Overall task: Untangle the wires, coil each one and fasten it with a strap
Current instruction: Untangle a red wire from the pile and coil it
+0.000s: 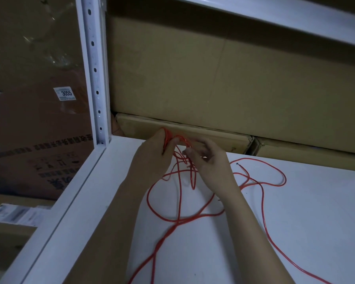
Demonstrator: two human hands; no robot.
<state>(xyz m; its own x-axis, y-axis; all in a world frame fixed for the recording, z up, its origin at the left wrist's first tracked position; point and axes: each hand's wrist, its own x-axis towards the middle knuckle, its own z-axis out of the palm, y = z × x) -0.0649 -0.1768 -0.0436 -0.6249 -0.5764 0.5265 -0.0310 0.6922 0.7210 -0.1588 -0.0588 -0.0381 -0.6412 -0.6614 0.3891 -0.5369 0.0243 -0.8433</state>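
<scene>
red wire (178, 203) lies in loose tangled loops on the white shelf surface (295, 232), and its upper part is lifted up between two hands at the far side of the shelf. the left hand (154, 154) has its fingers curled around a small bunch of several red strands, which come out at the top of the fist, close in front of the flat cardboard box (213, 134). the right hand (209, 158) is just beside it on the right, with its fingers bent inward; it seems to pinch one strand of the same wire at the fingertips, but this part is a little blurred. from the two hands the strands hang down and cross each other between the forearms, then they join into a pair that runs toward the near edge of the picture. one long loop goes out to the right on the shelf, and a dark wire end (237, 163) lies there, near the right wrist. behind the flat box stands a big cardboard box (223, 78) that fills the space under the upper shelf board (275, 13). at the left is a white metal post (94, 68) with holes, and left of it a brown carton with a white label (65, 93) that reads 3055.
</scene>
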